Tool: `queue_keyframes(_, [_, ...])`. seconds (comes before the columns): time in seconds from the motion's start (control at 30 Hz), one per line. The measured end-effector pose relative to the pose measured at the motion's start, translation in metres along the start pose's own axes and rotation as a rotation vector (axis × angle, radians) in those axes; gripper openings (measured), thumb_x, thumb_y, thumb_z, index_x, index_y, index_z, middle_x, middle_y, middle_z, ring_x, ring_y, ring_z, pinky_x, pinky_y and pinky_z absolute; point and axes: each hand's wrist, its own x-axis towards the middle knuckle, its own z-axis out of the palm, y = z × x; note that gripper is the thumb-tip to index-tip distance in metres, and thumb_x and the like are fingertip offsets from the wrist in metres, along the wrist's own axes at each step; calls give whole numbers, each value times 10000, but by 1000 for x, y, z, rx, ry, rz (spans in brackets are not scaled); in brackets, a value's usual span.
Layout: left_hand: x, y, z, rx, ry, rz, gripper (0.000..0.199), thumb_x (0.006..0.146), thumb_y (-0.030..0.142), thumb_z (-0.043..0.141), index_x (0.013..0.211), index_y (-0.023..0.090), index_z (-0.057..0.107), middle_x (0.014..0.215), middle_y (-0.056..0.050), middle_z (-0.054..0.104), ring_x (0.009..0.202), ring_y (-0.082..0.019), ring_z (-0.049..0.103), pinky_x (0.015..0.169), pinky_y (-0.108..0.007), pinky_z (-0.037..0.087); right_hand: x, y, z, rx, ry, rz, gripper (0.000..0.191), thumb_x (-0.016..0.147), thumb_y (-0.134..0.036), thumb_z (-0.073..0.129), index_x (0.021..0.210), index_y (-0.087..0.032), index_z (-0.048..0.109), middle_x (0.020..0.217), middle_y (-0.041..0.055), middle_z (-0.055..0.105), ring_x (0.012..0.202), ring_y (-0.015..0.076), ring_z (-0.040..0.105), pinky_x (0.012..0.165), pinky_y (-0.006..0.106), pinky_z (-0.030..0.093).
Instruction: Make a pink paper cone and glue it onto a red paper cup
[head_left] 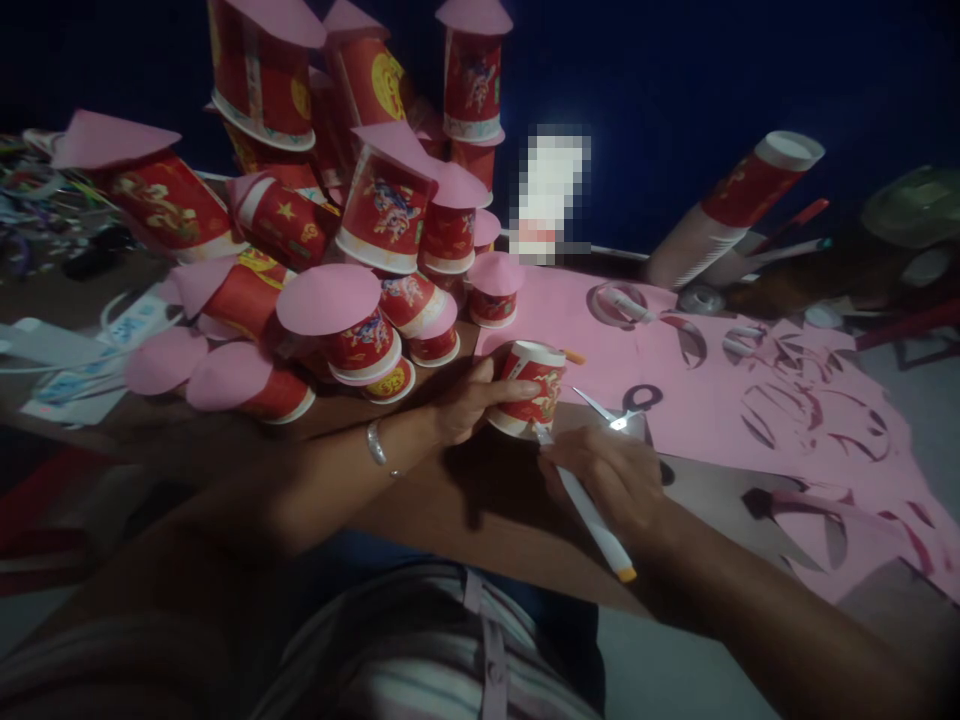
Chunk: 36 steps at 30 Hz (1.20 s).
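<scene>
A red patterned paper cup (534, 385) stands upside down near the table's middle, its wide rim low. My left hand (476, 403) is closed around its left side, the thumb across the front. In my right hand (607, 470) is a white marker (596, 525) with a yellow-orange end pointing toward me; its other end meets the cup near the lower rim. Scissors (616, 422) lie just beyond my right hand, their blades pointing toward the cup. Pink paper (562, 310) lies behind the cup.
Several red cups with pink cone tops (330, 300) are piled at the left and back. Cut pink scraps (817, 400) cover the right side. A tilted stack of cups (750, 190) is at the back right. A white power strip (52, 345) lies at the far left.
</scene>
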Motion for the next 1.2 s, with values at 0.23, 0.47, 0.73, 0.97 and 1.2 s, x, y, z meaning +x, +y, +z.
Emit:
queue_keyframes(0.23, [0, 0, 1, -20, 23, -3, 421, 762, 266, 863, 1157, 183, 741, 1234, -146, 782, 1028, -268, 755, 853, -358, 601, -1, 0, -1, 13, -4, 6, 223, 872, -63, 774, 1051, -140, 666, 803, 23, 727, 689, 162, 679, 627, 291, 568])
queue_keyframes(0.47, [0, 1, 0, 30, -3, -2, 457, 783, 291, 834, 1213, 175, 730, 1265, -164, 772, 1054, -283, 753, 851, -355, 595, 0, 0, 0, 34, -22, 2, 227, 894, -63, 757, 1078, -148, 658, 821, 25, 734, 706, 163, 681, 637, 291, 562])
queue_keyframes(0.73, [1, 0, -1, 37, -35, 12, 429, 807, 283, 825, 1214, 179, 735, 1277, -155, 768, 1049, -266, 753, 854, -340, 593, 1, 1, 0, -20, -6, -2, 214, 897, -62, 760, 1064, -146, 656, 827, 28, 742, 698, 152, 678, 643, 282, 555])
queue_keyframes(0.97, [1, 0, -2, 33, -18, 4, 475, 790, 287, 831, 1239, 171, 730, 1272, -161, 771, 1057, -272, 755, 873, -350, 591, 2, 1, 0, -32, 19, 18, 188, 894, -69, 766, 1032, -146, 663, 809, 23, 747, 680, 151, 691, 617, 284, 566])
queue_keyframes(1.2, [1, 1, -1, -5, -11, -23, 484, 769, 295, 846, 1219, 155, 738, 1131, -159, 806, 992, -266, 765, 839, -343, 593, 0, -1, 0, -70, 29, 26, 207, 866, -56, 786, 1010, -147, 670, 783, 25, 740, 671, 166, 687, 611, 302, 555])
